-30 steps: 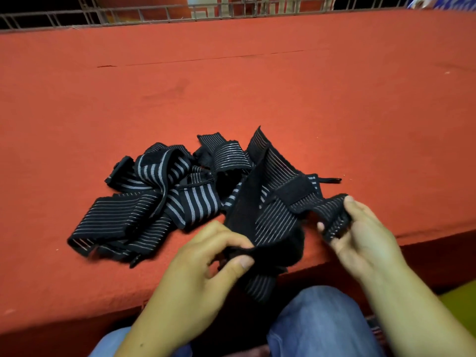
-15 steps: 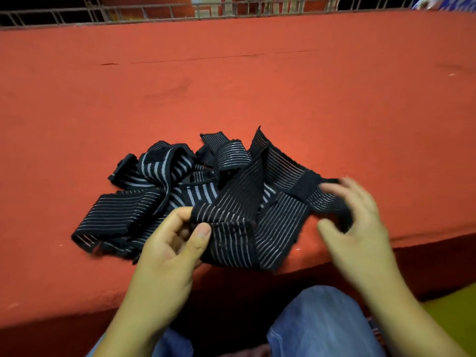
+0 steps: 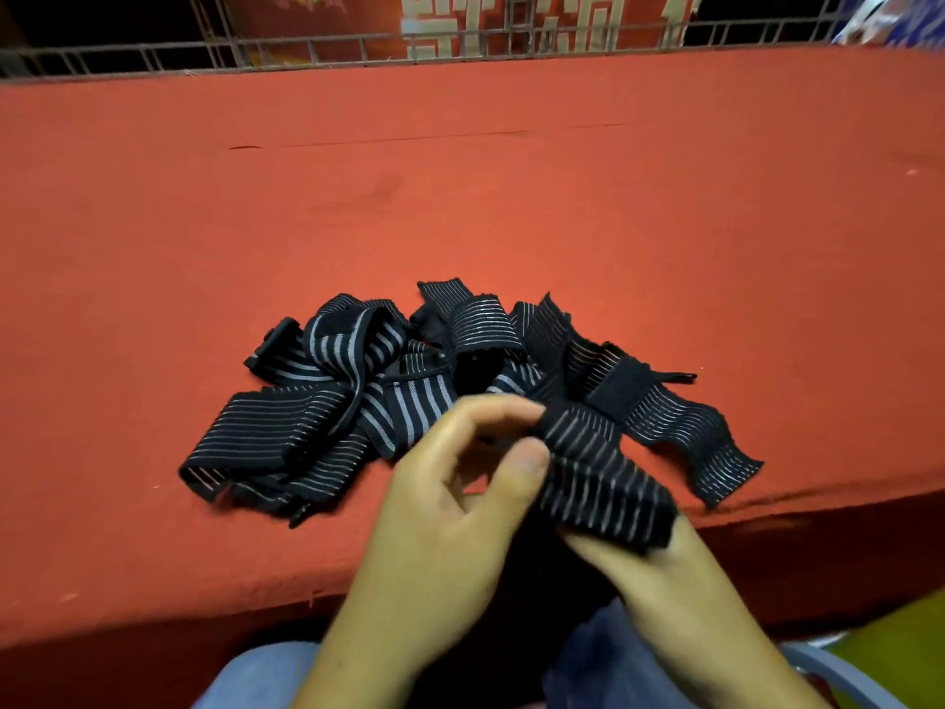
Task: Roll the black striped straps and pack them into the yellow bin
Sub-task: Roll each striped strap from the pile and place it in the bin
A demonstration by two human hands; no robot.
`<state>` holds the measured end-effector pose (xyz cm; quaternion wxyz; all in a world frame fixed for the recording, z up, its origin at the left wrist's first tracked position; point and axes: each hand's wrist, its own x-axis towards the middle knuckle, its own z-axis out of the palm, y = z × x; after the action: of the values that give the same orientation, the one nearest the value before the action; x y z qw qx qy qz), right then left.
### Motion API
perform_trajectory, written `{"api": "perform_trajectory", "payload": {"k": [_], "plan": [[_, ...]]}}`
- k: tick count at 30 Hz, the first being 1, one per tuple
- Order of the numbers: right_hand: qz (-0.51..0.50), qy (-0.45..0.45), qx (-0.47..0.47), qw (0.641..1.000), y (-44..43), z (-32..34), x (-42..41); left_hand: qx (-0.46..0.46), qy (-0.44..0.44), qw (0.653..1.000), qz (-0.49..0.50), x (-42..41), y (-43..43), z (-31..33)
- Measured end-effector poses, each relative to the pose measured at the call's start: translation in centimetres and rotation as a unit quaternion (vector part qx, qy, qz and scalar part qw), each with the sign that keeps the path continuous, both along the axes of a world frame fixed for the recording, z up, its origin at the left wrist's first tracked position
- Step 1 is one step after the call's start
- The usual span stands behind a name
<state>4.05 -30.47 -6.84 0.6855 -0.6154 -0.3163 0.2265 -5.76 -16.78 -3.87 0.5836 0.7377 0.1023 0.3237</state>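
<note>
One black striped strap [image 3: 598,478] is held over the counter's [image 3: 511,197] near edge. The left hand [image 3: 445,529] pinches its end between thumb and index fingers [image 3: 511,409]. The right hand [image 3: 680,596] sits under it with its fingers hidden by fabric, so I cannot tell the curl. The other straps are one tangled pile [image 3: 358,401] on the red counter just behind, too knotted to count. Wire railing [image 3: 307,48] runs along the far edge. Two denim knees [image 3: 245,678] are below, and a cropped yellow patch [image 3: 900,652] is bottom right.
</note>
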Motion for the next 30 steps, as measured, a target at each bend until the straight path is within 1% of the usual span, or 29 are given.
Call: {"api": "perform_trajectory", "payload": {"k": [1, 3, 4, 5, 6, 7, 9, 11, 12, 14, 16, 18, 19, 23, 27, 30], "plan": [[-0.006, 0.082, 0.002, 0.997, -0.4, -0.9, 0.3, -0.002, 0.004, 1.000, 0.028, 0.8, 0.3, -0.6], [-0.005, 0.243, 0.053, 0.969, -1.0, -2.2, 0.7, -0.030, 0.032, 0.997, 0.057, 2.9, 0.8, -1.9], [-0.032, 0.297, 0.082, 0.951, -1.3, -2.4, 1.0, -0.055, 0.053, 0.996, 0.055, 4.1, 1.0, -2.8], [-0.061, 0.328, 0.099, 0.938, -1.6, -2.3, 1.3, -0.070, 0.078, 0.993, 0.050, 5.3, 1.0, -3.6], [-0.085, 0.343, 0.109, 0.929, -1.9, -2.2, 1.6, -0.065, 0.103, 0.991, 0.048, 6.3, 1.0, -4.3], [-0.103, 0.349, 0.106, 0.926, -2.1, -1.9, 1.9, -0.036, 0.122, 0.990, 0.054, 7.2, 0.9, -4.9], [-0.134, 0.345, 0.088, 0.925, -2.5, -1.8, 2.6, 0.057, 0.145, 0.985, 0.070, 8.6, 0.9, -5.6], [-0.167, 0.326, 0.053, 0.929, -2.6, -1.9, 3.3, 0.151, 0.170, 0.971, 0.077, 9.8, 1.4, -5.8], [-0.172, 0.316, 0.038, 0.932, -2.6, -1.9, 3.5, 0.203, 0.192, 0.957, 0.078, 10.5, 1.8, -5.7], [-0.177, 0.309, 0.015, 0.934, -2.6, -1.9, 4.0, 0.293, 0.255, 0.918, 0.084, 11.7, 2.7, -5.6], [-0.174, 0.314, 0.002, 0.933, -2.6, -1.9, 4.4, 0.331, 0.302, 0.889, 0.099, 12.6, 3.4, -5.5], [-0.169, 0.305, -0.014, 0.937, -2.8, -2.0, 4.7, 0.355, 0.318, 0.873, 0.105, 13.2, 4.3, -5.5], [-0.163, 0.294, -0.024, 0.941, -3.0, -2.1, 4.8, 0.361, 0.318, 0.871, 0.105, 13.4, 4.8, -5.6], [-0.145, 0.258, -0.048, 0.954, -3.5, -2.3, 5.0, 0.339, 0.283, 0.887, 0.132, 13.4, 6.3, -6.1], [-0.134, 0.252, -0.048, 0.957, -4.0, -2.6, 4.8, 0.287, 0.268, 0.906, 0.158, 12.9, 6.8, -6.7], [-0.116, 0.252, -0.049, 0.959, -4.8, -3.2, 5.1, 0.279, 0.258, 0.910, 0.163, 12.7, 6.9, -7.0]]}}
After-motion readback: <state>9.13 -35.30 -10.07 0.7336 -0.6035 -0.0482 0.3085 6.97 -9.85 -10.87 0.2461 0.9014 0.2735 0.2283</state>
